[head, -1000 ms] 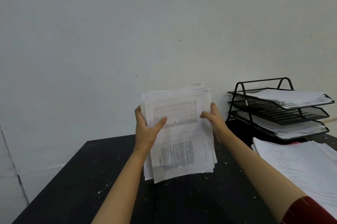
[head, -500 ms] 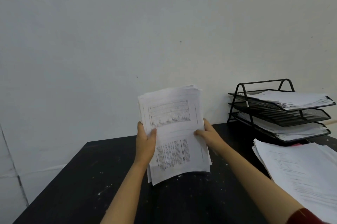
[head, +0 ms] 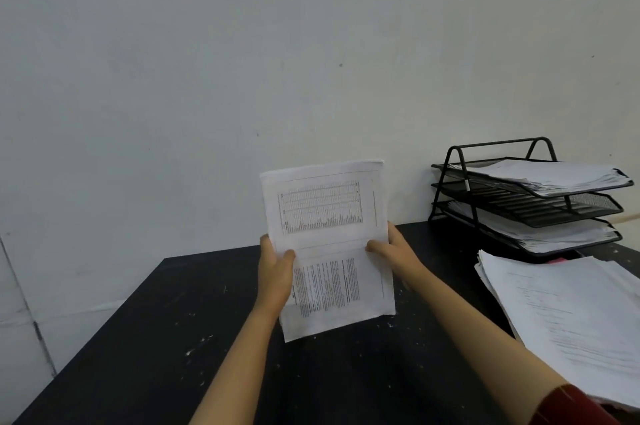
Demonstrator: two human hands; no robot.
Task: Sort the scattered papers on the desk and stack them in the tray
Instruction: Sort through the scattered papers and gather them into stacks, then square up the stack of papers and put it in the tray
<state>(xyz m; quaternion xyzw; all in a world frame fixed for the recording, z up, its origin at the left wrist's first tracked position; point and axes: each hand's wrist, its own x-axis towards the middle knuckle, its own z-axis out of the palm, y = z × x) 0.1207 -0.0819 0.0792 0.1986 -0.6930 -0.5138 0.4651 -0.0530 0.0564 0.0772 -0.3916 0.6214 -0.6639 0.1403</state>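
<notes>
You are holding a sheaf of papers upright over the black desk, roughly at its middle, both hands gripping it at mid-height. Your left hand is clasping the sheaf's left edge, thumb pressing on the printed front, the other fingers wrapping behind and out of sight. Your right hand is grasping the right edge the same way, thumb lying across the front page, fingers hidden behind. The sheaf is leaning slightly to its left, its lower edge hanging just above the desk top; whether it is touching the surface is not clear. The front page is showing a table or chart in the upper half and blocks of text in the lower half, print turned sideways, too small to read.

To your right, a loose pile of white sheets is lying flat on the desk, spreading toward the near right corner. Behind it, against the wall, a black three-tier mesh tray is standing. Its top tier and bottom tier are each carrying a stack of paper; the middle tier is showing bare mesh. A dark red sleeve is covering your right upper arm at the lower right. White flecks are dotting the desk top
</notes>
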